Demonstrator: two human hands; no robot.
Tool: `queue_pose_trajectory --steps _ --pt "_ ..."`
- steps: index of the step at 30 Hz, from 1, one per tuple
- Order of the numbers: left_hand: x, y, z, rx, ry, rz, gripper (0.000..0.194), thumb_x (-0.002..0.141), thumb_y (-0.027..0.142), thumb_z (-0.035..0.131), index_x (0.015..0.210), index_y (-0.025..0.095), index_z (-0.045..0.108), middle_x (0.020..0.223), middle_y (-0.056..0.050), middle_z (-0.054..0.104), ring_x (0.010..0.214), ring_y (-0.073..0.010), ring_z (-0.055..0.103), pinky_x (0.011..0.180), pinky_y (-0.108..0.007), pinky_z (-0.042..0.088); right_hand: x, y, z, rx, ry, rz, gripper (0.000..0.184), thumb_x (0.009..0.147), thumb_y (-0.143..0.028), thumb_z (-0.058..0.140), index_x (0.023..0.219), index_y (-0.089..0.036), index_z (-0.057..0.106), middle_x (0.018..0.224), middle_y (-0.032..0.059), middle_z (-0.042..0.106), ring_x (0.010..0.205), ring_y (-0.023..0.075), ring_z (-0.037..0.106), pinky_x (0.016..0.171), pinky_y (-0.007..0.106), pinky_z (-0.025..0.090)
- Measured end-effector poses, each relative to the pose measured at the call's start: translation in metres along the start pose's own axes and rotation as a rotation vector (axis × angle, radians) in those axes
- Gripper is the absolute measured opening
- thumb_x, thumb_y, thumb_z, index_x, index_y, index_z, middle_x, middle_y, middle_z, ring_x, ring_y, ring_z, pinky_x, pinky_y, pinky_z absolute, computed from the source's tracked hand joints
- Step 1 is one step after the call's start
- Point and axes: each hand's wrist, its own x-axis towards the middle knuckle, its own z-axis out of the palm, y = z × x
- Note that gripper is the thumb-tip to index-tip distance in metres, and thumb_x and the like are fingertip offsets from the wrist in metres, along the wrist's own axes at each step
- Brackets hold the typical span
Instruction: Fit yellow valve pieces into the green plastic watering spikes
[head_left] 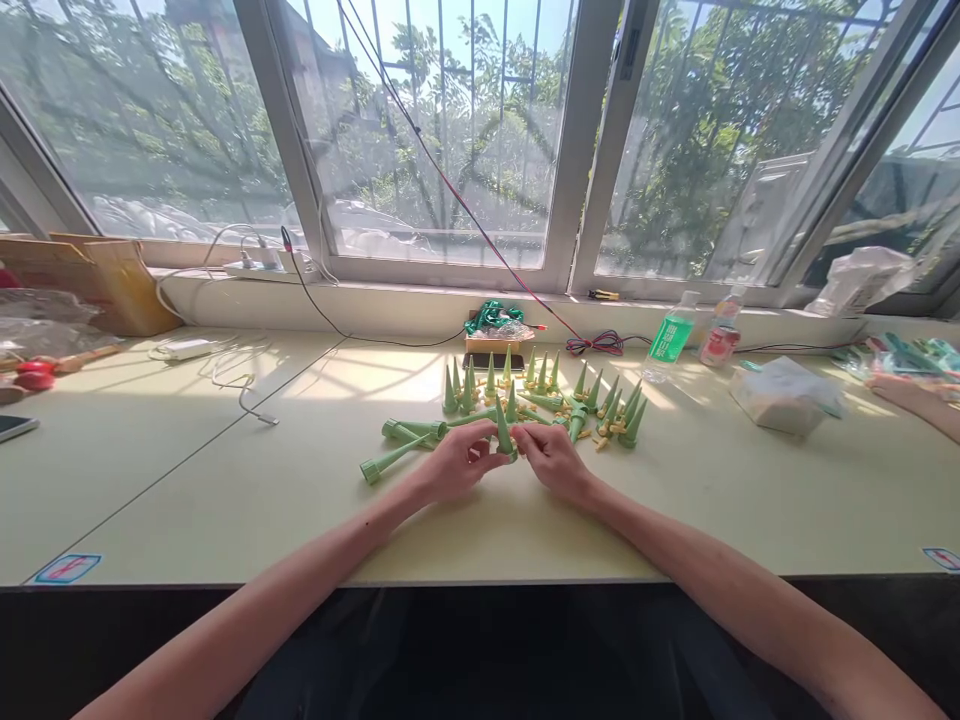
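Both my hands meet at the middle of the pale table (225,480). My left hand (457,465) and my right hand (551,460) are closed together round one green cone-shaped spike (503,432), its tip pointing up. Behind them stand several more green cones (540,385) upright in rows, with small yellow parts among them. To the left lie a few longer green spikes (394,450) on their sides.
A phone (491,361) and a small box with green cord lie behind the cones. Two bottles (671,340) stand at the back right, near a plastic bag (784,395). Another person's arm (919,400) rests at the far right. Cables and a charger (184,349) lie left.
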Motion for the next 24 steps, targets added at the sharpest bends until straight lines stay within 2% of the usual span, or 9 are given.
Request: queue_pose_trajectory --steps 4,8,14,24 --pt "0.0014 -0.0061 0.0002 -0.001 0.010 -0.021 0.026 0.088 0.039 0.062 0.091 0.013 0.063 0.079 -0.002 0.058 0.054 -0.0075 0.053 0.045 -0.017 0.044 0.0015 0.0028 0.0005 -0.026 0.026 -0.004 0.049 0.098 -0.047 0.043 0.058 -0.019 0.033 0.055 -0.0049 0.028 0.052 0.0088 0.025 0.049 0.025 0.021" --pt "0.0013 -0.0077 -0.0019 -0.117 -0.001 -0.119 0.032 0.091 0.041 0.058 0.108 0.013 0.062 0.059 0.002 0.052 0.047 -0.0090 0.051 0.039 -0.017 0.040 0.0015 0.0039 -0.0005 -0.064 0.015 -0.045 0.049 0.098 -0.046 0.044 0.059 -0.019 0.035 0.055 -0.0055 0.028 0.051 0.0086 0.026 0.050 0.025 0.022" --pt "0.0029 -0.0063 -0.0032 -0.264 0.045 -0.130 0.037 0.089 0.047 0.059 0.100 0.012 0.062 0.066 0.000 0.055 0.050 -0.0100 0.054 0.036 -0.018 0.042 0.0004 0.0019 -0.0028 -0.135 -0.046 -0.115 0.040 0.093 -0.042 0.056 0.063 -0.018 0.044 0.053 -0.0069 0.032 0.051 0.0083 0.028 0.051 0.023 0.025" --pt "0.0026 -0.0028 -0.0039 -0.302 -0.133 -0.122 0.041 0.094 0.046 0.053 0.105 0.009 0.067 0.077 -0.006 0.064 0.048 -0.0080 0.055 0.043 -0.019 0.050 -0.0051 -0.0026 0.0017 -0.273 -0.083 -0.254 0.036 0.090 -0.038 0.061 0.062 -0.018 0.050 0.054 -0.0045 0.044 0.049 0.0082 0.036 0.053 0.022 0.029"
